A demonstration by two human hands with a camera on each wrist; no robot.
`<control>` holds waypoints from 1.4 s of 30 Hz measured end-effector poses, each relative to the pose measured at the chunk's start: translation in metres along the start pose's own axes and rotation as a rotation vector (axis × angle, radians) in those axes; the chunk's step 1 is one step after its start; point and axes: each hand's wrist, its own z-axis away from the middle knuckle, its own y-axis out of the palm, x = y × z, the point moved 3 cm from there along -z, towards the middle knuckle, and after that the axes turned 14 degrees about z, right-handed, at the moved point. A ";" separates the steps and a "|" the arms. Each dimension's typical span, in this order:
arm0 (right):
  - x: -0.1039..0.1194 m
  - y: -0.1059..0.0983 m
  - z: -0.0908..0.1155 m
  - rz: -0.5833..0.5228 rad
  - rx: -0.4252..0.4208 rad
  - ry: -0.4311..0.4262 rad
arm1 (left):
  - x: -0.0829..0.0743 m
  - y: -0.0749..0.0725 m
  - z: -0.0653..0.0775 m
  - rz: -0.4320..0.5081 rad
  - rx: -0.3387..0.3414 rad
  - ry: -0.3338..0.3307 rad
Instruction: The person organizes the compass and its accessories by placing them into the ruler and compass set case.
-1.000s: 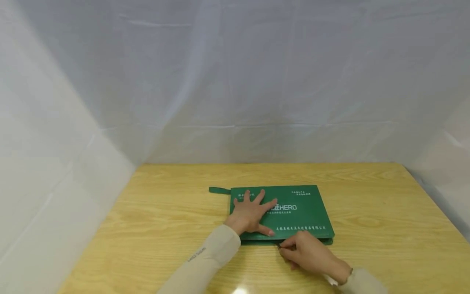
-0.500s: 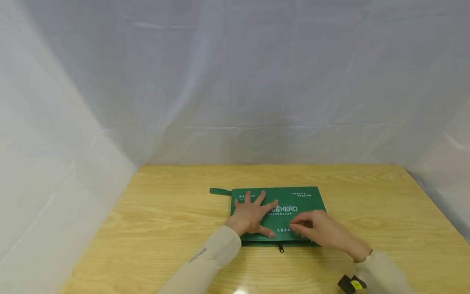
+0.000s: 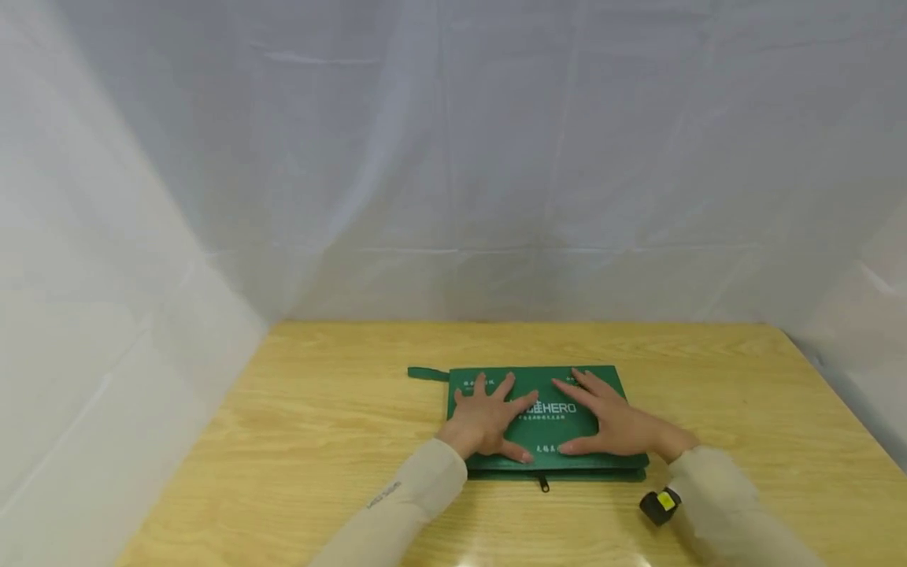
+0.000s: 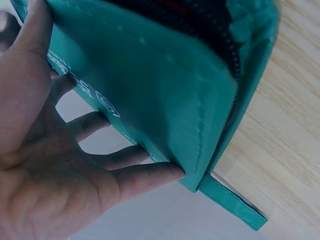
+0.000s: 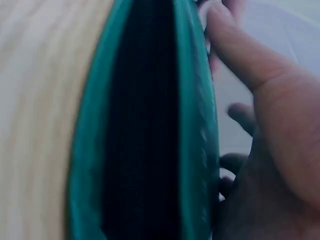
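Observation:
A flat green zip pouch [image 3: 549,435] with white lettering lies on the table. Spread across its left part is my left hand [image 3: 483,423], its fingers straight and fingertips on the cover. My right hand [image 3: 609,419] lies over the right part, fingers fanned out and the thumb toward the front edge. A dark zipper pull [image 3: 543,483] hangs from the middle of the front edge. In the left wrist view, the zipper teeth [image 4: 232,57] run round a gap at the pouch's edge. The right wrist view looks along the dark side [image 5: 142,125] between two green borders.
A green wrist strap [image 3: 428,373] sticks out from the pouch's back left corner. Beneath everything is a wood-grain table [image 3: 319,409]. Pale sheeting [image 3: 496,157] hangs behind it and at both sides. A small black device [image 3: 660,505] sits by the right sleeve.
My right hand has left the zipper pull at the front edge, moved up over the cover and spread its fingers. My left hand has stayed in place on the pouch.

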 end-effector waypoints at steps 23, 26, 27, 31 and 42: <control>0.013 0.000 -0.025 0.093 0.038 0.087 | 0.006 -0.010 0.020 0.006 -0.253 0.069; 0.013 -0.001 -0.026 0.087 0.062 0.093 | -0.006 -0.011 0.030 0.037 -0.355 0.110; 0.013 -0.001 -0.026 0.086 0.065 0.093 | -0.011 -0.011 0.033 0.049 -0.365 0.117; 0.014 -0.002 -0.029 0.080 0.074 0.089 | -0.029 -0.001 0.041 0.071 -0.329 0.102; 0.020 0.003 -0.034 0.092 0.116 0.085 | -0.042 0.021 0.034 -0.038 -0.278 -0.046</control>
